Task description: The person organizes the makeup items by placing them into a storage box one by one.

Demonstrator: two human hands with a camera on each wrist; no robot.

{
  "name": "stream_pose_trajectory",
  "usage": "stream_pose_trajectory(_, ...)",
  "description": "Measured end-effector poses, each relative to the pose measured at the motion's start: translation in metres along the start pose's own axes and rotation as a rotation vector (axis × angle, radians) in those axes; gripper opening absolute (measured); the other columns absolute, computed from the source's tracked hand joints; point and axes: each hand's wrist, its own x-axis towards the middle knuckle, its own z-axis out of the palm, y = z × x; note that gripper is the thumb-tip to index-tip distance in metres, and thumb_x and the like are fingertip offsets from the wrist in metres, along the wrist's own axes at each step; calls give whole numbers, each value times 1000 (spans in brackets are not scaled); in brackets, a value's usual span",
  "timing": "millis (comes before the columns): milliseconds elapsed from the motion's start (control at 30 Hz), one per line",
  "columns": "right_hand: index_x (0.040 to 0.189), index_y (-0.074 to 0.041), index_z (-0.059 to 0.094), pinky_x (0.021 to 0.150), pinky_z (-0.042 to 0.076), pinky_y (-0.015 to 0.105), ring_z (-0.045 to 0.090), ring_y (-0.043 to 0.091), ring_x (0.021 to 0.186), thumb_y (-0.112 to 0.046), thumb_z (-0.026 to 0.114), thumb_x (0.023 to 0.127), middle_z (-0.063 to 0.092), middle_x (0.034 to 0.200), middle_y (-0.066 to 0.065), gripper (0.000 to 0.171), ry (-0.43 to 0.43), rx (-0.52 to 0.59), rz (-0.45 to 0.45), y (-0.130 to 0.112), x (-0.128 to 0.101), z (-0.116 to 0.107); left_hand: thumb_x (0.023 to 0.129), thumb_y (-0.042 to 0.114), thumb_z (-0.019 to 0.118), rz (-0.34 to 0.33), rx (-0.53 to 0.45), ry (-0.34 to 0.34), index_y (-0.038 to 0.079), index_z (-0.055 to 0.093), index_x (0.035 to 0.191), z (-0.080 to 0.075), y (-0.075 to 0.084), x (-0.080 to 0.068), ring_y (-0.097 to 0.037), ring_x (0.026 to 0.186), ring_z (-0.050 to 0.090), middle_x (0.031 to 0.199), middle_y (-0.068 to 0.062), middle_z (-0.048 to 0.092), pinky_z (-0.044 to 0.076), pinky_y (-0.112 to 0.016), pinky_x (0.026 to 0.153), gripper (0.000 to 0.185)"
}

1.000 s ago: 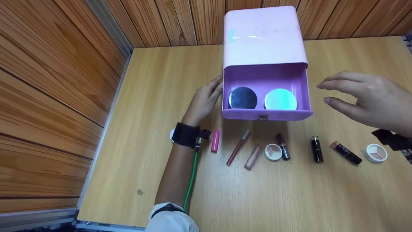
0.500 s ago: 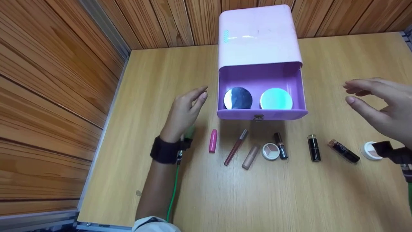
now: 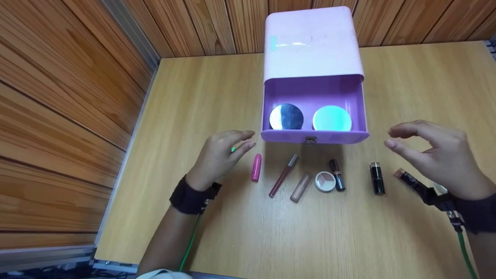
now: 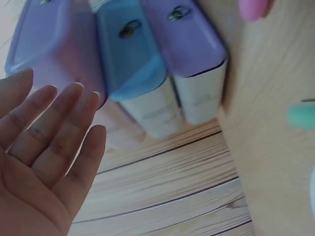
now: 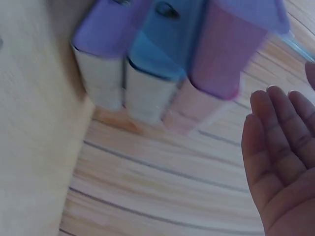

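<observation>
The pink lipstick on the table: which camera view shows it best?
The head view shows it best: the whole pink lipstick lies on the table, near the left hand but apart from it. The left wrist view shows only a blurred pink end at its top edge. The right wrist view does not show it.

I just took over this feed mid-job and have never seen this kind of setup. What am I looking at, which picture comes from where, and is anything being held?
There is no machine: a person works with two bare hands. The large picture comes from a camera on the head, looking down at a wooden table. The two blurry ones come from cameras strapped to the wrists, each showing its own palm and the drawer fronts.

A pink drawer box stands at the back, its top drawer pulled out with two round compacts inside. In front lies a row of lipsticks and small makeup items; the pink lipstick is nearest the left hand.

The right hand hovers by the black tubes. Both hands hold nothing.
</observation>
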Motion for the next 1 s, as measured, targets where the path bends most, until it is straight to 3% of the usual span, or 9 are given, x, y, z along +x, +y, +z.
stream_pose_trajectory(100,97,1,74,80,44,6,57,-10,96,-2,84,71,73,91,9,29,-73,-23,0,4,0,8,98,34,59,4,-1,-28,3,70,117,7,-1,4,-13,106,65,111,-7,71,50,-23,91,37)
stream_pose_trajectory(267,97,-2,74,60,48,7,62,-3,89,5,84,68,73,93,5,32,-133,-5,-9,4,3,22,97,34,61,3,-16,-28,3,71,115,12,0,5,-14,104,66,109,-7,71,51,-24,90,37)
stream_pose_trajectory(500,95,-6,75,75,46,5,67,10,78,5,83,69,73,89,1,29,-142,2,-33,10,0,34,95,33,63,13,-36,-22,4,73,109,14,3,7,-12,98,67,102,-6,73,52,-22,87,34)
stream_pose_trajectory(733,99,-6,76,79,44,4,70,20,79,1,83,73,74,92,2,28,-150,-19,-34,11,2,36,94,27,66,21,-17,-6,6,75,103,15,7,12,-9,91,68,96,-2,74,53,-20,83,25)
stream_pose_trajectory(1000,91,-6,76,62,52,12,67,13,66,4,84,70,73,82,0,25,-130,-71,-142,13,6,34,94,25,65,29,47,18,6,75,101,17,11,17,-9,85,68,92,-2,73,53,-19,80,23)
